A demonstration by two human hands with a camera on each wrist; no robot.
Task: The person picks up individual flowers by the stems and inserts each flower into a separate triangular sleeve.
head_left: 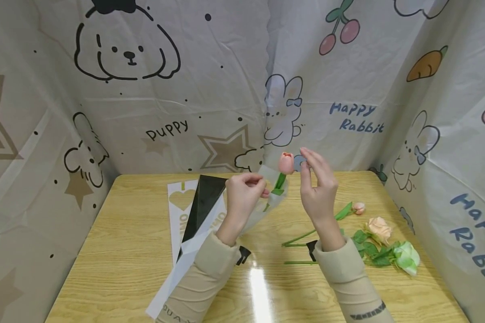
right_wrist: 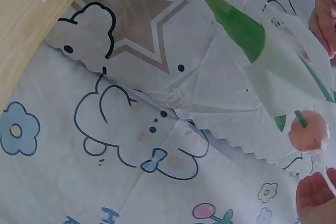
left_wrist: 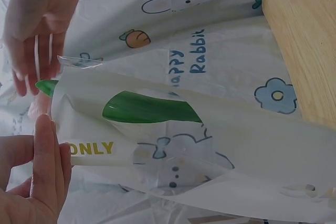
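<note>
A pink artificial tulip (head_left: 286,163) stands upright in a flower sleeve (left_wrist: 236,135), part white with gold "ONLY" lettering and part clear. Its bloom (right_wrist: 310,132) sticks out past the sleeve's mouth, and a green leaf (left_wrist: 149,107) shows inside. At the mouth, my left hand (head_left: 245,193) pinches the sleeve's edge between thumb and fingers. Beside the bloom, my right hand (head_left: 319,188) is raised with its fingers fairly straight and nothing between them.
On the table's right lie a smaller pink flower (head_left: 359,208), a peach rose (head_left: 380,229) and a green rose (head_left: 406,257), stems pointing left. To the left are white sleeves with a gold heart (head_left: 182,199) and a black sheet (head_left: 204,202). Printed cloth (head_left: 226,89) hangs behind.
</note>
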